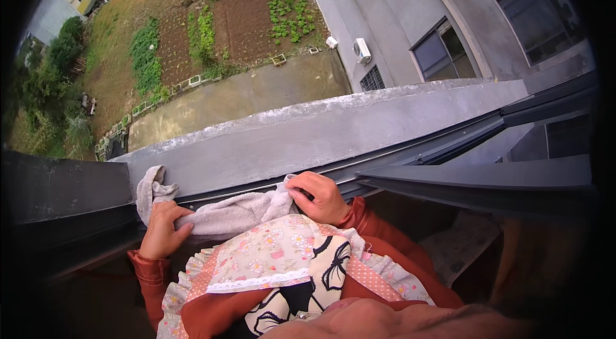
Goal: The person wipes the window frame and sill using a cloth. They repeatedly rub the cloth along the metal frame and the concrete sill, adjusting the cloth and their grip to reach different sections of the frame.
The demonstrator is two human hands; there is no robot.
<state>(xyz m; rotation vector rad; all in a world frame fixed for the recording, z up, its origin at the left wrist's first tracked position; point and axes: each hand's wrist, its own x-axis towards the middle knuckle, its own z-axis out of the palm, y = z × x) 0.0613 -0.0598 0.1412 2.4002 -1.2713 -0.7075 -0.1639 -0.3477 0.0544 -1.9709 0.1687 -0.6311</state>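
A light grey towel lies bunched along the dark metal track of a sliding window. My right hand pinches the towel's right end between thumb and fingers, above the track. At the left, my left hand rests on the cloth, its fingers over the towel and its thumb against the near side. One loose end of the towel sticks up past my left fingers onto the concrete sill. The parts of the track under the cloth are hidden.
A wide concrete ledge runs beyond the track, with a drop to a paved yard and garden plots. A grey building wall stands at the right. A dark window sash edge lies right of my right hand; a dark wall is at the left.
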